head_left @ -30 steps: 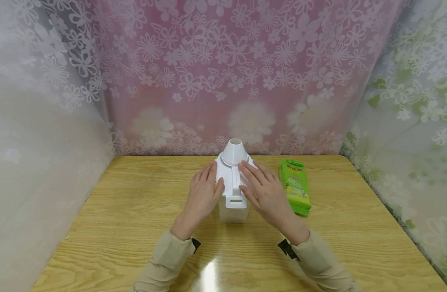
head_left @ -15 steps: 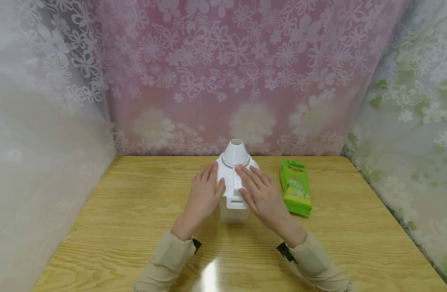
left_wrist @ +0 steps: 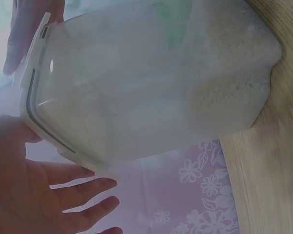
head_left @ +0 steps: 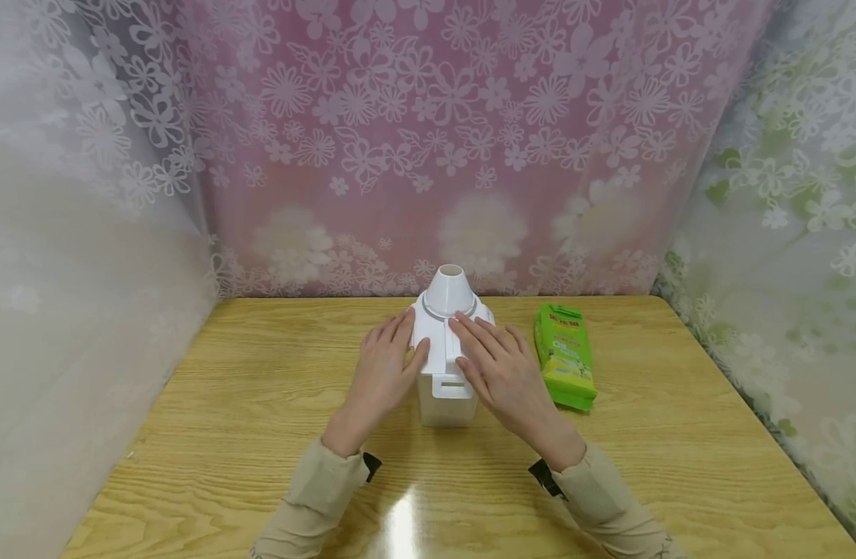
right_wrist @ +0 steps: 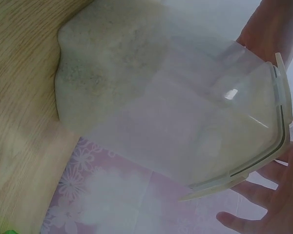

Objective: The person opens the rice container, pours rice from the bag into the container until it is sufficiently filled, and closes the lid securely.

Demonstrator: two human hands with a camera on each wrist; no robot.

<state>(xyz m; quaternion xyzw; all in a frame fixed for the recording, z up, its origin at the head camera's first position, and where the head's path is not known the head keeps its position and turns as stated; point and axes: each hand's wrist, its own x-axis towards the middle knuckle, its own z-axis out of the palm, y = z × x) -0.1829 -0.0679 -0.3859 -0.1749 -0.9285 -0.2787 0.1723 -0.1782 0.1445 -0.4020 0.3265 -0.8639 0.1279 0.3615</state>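
A translucent storage container (head_left: 450, 411) stands upright on the table, its white lid (head_left: 436, 353) seated on top and a white cone-shaped cap (head_left: 449, 291) rising from the lid's far part. Pale grains (left_wrist: 234, 83) fill its lower part in the left wrist view. My left hand (head_left: 384, 365) rests along the lid's left edge with fingers extended. On the other side, my right hand (head_left: 504, 373) lies over the lid's right part, fingertips near the cone's base. Both hands have mostly straight fingers, and neither curls round the container. The right hand covers much of the lid's right side.
A green and yellow packet (head_left: 566, 361) lies on the wooden table (head_left: 274, 411), right of the container. Floral curtains (head_left: 372, 155) enclose the back and both sides of the table.
My right hand has shifted slightly to the left on the lid. The left hand stays at the lid's edge, its wrist a little further left. Container and packet stay in place.
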